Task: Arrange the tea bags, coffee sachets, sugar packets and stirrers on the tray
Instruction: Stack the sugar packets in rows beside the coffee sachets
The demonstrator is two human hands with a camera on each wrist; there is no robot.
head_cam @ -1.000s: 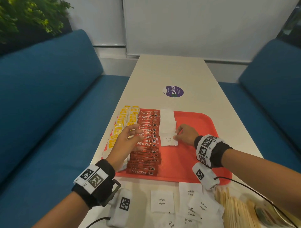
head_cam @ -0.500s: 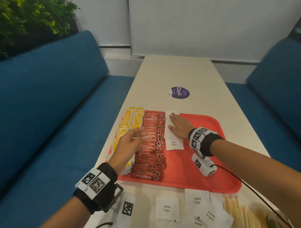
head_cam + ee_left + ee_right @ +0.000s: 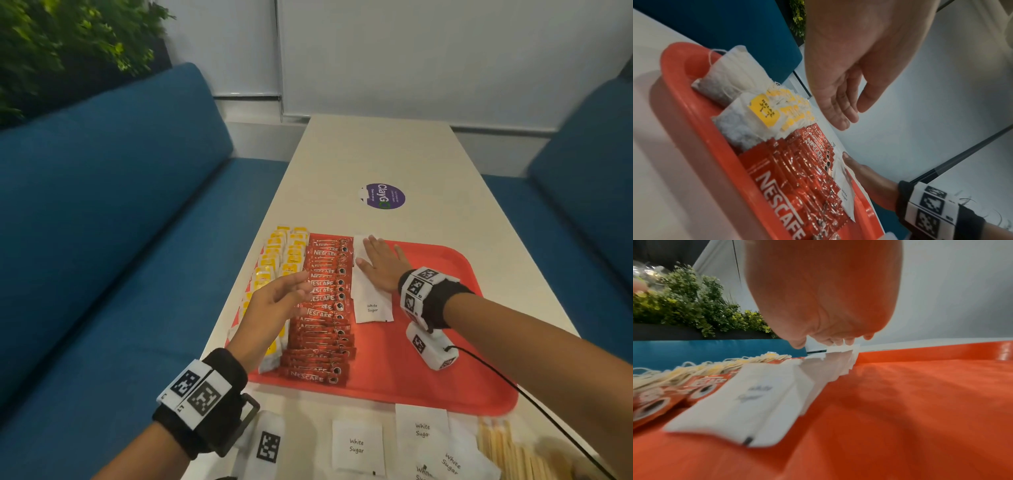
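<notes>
Counts on and beside the one red tray (image 3: 445, 383)

Two columns of tea bags (image 3: 274, 260) and one column of coffee sachets (image 3: 325, 308) are laid on the left, too overlapped to be counted. One column of sugar packets (image 3: 371, 305) is laid beside them. At least four loose packets (image 3: 358, 445) and one bundle of stirrers (image 3: 496, 448) are seen near.

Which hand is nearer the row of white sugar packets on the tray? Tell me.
Right. The right hand lies flat on the sugar packets, fingers straight. The left hand hovers open over the coffee sachets, beside that row, not touching it.
</notes>
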